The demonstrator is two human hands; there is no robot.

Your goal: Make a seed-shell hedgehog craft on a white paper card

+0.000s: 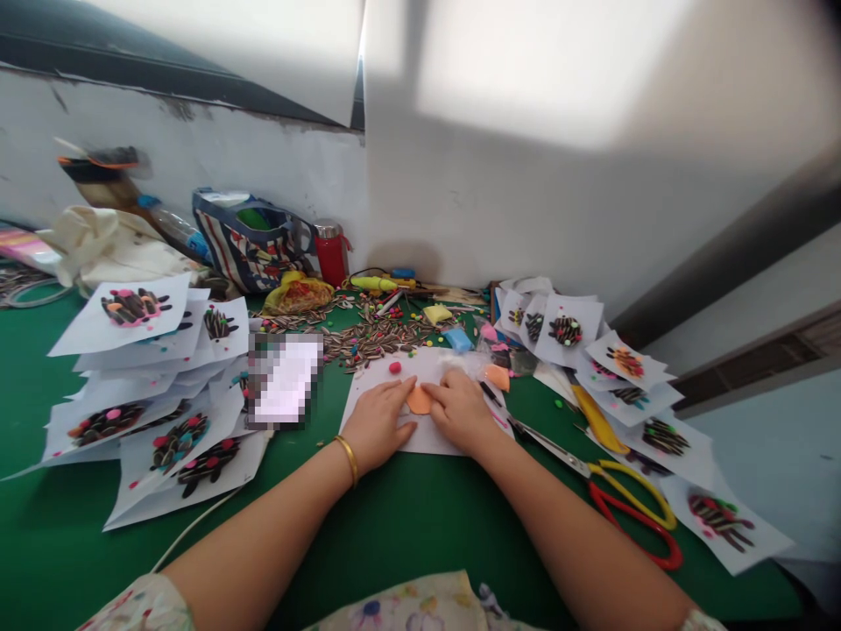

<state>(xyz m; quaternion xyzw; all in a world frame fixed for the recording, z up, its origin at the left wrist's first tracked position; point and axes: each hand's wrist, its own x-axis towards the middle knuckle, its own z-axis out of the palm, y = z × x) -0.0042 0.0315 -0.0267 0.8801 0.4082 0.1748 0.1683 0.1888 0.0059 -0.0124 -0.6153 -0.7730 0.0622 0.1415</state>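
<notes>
A flattened piece of orange modelling clay [419, 401] lies on a white sheet of paper [430, 440] in front of me. My left hand [378, 425] rests on the sheet with fingers stretched out and thumb apart, its fingertips touching the clay's left edge. From the other side, my right hand [462, 410] reaches in, index finger extended onto the clay's right edge and the other fingers partly bent. Neither hand is closed around the clay. A small red clay ball [395, 368] sits on the paper above my left hand.
Scissors [591, 471] with red and yellow handles lie right of my right hand. Stacked sheets with seed pictures stand left [177, 447] and right [663, 438]. Loose sunflower seeds [374, 340], a blue clay pack [458, 340], a red flask [330, 254] and a bag [246, 245] are behind.
</notes>
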